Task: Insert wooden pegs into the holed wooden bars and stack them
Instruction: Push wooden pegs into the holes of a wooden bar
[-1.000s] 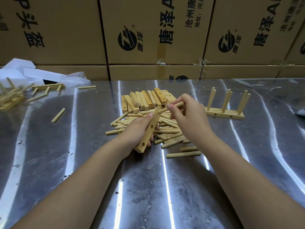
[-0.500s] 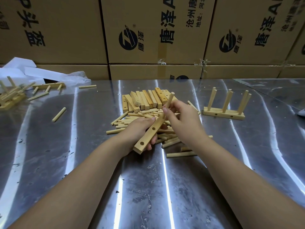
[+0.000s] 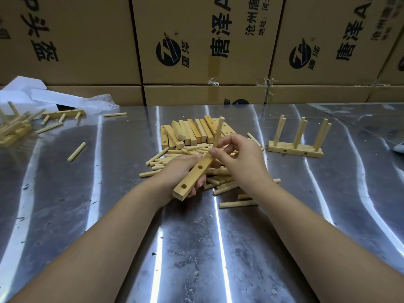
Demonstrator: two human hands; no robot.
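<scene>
My left hand (image 3: 177, 173) grips a holed wooden bar (image 3: 192, 179) above the table, tilted, with two empty holes showing on its top face. My right hand (image 3: 238, 156) pinches a wooden peg (image 3: 219, 131) that stands nearly upright at the bar's far end. Behind and under both hands lies a heap of loose pegs (image 3: 172, 158) and a row of holed bars (image 3: 190, 133). To the right stands a finished bar with upright pegs (image 3: 295, 147).
The steel table (image 3: 196, 248) carries stray pegs (image 3: 76, 151) on the left and a peg (image 3: 237, 204) near my right wrist. Pegged bars (image 3: 13, 130) and white plastic wrap (image 3: 43, 99) lie at far left. Cardboard boxes (image 3: 196, 40) wall off the back.
My right hand swung the peg from lying nearly flat to standing upright at the bar's far end. My left hand lowered the bar's near end slightly.
</scene>
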